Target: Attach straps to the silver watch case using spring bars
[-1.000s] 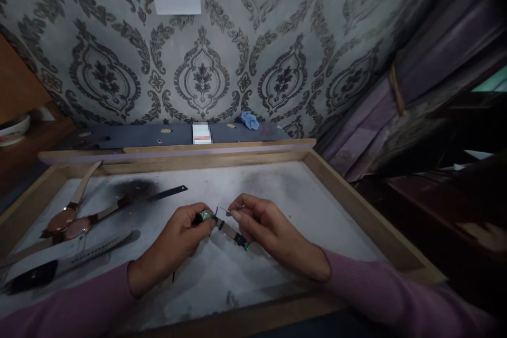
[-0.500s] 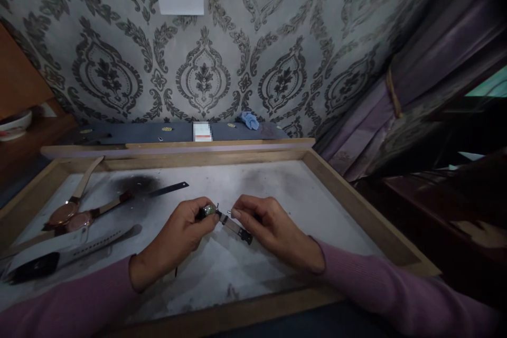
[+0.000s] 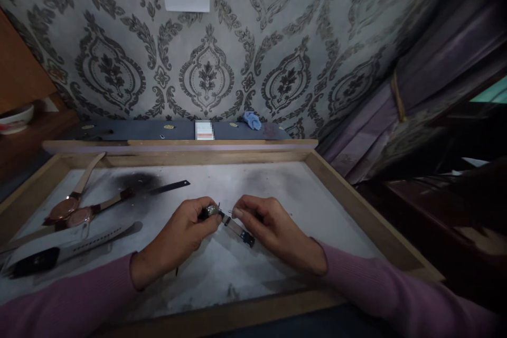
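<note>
In our left hand point(image 3: 184, 227) we have a small watch point(image 3: 213, 210), pinched between thumb and fingers above the middle of the white tray point(image 3: 285, 269), its strap point(image 3: 237, 228) slanting away toward our right hand. Our right hand point(image 3: 267, 224) has thumb and forefinger closed on a thin metal piece point(image 3: 231, 212), its tip pointing at the watch; it looks like a pin or a fine tool, though it is too small for us to be sure. Just below those fingers hangs the strap's dark buckle end.

Beyond the watch, a dark flat blade point(image 3: 172, 187) lies on the tray. Farther left we see two rose-coloured watches point(image 3: 64, 208) side by side, their straps running outward, and nearer us a black-faced watch point(image 3: 35, 263) with a pale perforated strap point(image 3: 99, 238). These crowd the tray's left side, well apart from the held watch. The wooden rim point(image 3: 344, 195) stands up around the tray. Behind it, on the dark ledge point(image 3: 142, 130), sit a small white box point(image 3: 204, 130) and a crumpled blue cloth point(image 3: 252, 120), against the patterned wall point(image 3: 245, 37).
</note>
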`<state>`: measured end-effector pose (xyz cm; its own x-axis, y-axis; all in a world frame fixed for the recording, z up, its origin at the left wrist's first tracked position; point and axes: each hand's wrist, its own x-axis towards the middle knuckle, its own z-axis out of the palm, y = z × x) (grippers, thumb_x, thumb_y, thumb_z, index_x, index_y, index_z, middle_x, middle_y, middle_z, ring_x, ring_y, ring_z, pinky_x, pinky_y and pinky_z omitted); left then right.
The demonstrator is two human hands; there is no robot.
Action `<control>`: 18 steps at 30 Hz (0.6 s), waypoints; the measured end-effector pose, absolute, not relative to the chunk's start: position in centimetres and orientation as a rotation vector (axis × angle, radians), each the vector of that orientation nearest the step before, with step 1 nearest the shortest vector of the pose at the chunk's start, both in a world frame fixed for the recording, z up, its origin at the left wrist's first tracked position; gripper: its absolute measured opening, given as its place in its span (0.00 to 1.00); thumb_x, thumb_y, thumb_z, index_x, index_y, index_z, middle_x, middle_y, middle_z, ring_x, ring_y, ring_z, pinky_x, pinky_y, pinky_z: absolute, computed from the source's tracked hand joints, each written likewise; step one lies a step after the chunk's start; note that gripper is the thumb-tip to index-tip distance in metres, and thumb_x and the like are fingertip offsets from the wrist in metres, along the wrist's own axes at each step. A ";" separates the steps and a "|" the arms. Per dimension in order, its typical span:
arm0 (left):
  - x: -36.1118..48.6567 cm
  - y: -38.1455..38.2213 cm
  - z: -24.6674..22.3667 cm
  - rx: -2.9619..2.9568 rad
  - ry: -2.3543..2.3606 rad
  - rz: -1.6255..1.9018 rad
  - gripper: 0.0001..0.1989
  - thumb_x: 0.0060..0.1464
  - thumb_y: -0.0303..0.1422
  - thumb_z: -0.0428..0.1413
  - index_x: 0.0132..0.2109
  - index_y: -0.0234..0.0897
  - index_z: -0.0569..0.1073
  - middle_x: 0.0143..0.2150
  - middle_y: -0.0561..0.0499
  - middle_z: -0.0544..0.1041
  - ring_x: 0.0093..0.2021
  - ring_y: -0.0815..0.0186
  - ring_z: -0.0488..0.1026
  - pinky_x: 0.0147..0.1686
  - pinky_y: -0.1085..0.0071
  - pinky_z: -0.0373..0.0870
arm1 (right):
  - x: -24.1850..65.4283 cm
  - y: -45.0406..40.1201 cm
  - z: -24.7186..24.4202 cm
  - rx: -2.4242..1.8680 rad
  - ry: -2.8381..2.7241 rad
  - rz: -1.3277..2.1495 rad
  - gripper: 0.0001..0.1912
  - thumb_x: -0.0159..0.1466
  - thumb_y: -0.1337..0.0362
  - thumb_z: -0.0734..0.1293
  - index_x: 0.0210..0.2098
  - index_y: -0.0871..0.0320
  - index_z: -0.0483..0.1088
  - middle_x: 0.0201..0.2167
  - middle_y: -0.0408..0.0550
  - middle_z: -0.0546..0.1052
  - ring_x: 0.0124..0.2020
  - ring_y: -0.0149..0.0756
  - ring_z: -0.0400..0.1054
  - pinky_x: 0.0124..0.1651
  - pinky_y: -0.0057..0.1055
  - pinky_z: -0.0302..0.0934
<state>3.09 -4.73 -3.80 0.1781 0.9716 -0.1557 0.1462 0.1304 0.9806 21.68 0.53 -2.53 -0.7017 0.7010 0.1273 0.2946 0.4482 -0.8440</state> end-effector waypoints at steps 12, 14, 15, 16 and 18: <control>3.1 -4.7 -4.1 1.206 1.199 0.906 0.07 0.55 0.34 0.52 0.32 0.36 0.67 0.17 0.65 0.52 0.15 0.76 0.45 0.14 0.78 0.44 | 21.6 0.8 -2.7 -0.780 -2.257 1.162 0.15 0.67 0.59 0.58 0.27 0.61 0.66 0.18 0.39 0.61 0.20 0.25 0.53 0.22 0.24 0.48; 3.1 -4.8 -4.1 1.178 1.180 0.914 0.06 0.55 0.34 0.52 0.32 0.36 0.67 0.17 0.65 0.52 0.15 0.76 0.46 0.14 0.79 0.44 | 21.6 0.6 -2.7 -0.777 -2.268 1.134 0.15 0.67 0.60 0.58 0.27 0.61 0.65 0.18 0.39 0.61 0.20 0.25 0.53 0.23 0.24 0.48; 3.1 -4.8 -4.1 1.172 1.175 0.916 0.06 0.55 0.34 0.52 0.32 0.36 0.67 0.17 0.64 0.52 0.15 0.76 0.46 0.14 0.79 0.45 | 21.6 0.6 -2.7 -0.778 -2.273 1.121 0.15 0.67 0.60 0.59 0.27 0.61 0.65 0.18 0.38 0.61 0.20 0.25 0.53 0.23 0.24 0.48; 3.1 -4.8 -4.1 1.170 1.174 0.918 0.06 0.55 0.34 0.52 0.32 0.36 0.67 0.17 0.64 0.52 0.15 0.76 0.46 0.14 0.79 0.45 | 21.5 0.5 -2.7 -0.779 -2.276 1.113 0.14 0.67 0.60 0.59 0.27 0.61 0.65 0.18 0.38 0.61 0.20 0.25 0.53 0.23 0.24 0.48; 3.1 -4.7 -4.0 1.169 1.179 0.919 0.07 0.55 0.34 0.53 0.32 0.36 0.67 0.16 0.64 0.52 0.15 0.77 0.46 0.14 0.79 0.45 | 21.5 0.5 -2.6 -0.786 -2.266 1.106 0.14 0.67 0.61 0.59 0.28 0.61 0.65 0.18 0.38 0.60 0.20 0.25 0.53 0.23 0.24 0.48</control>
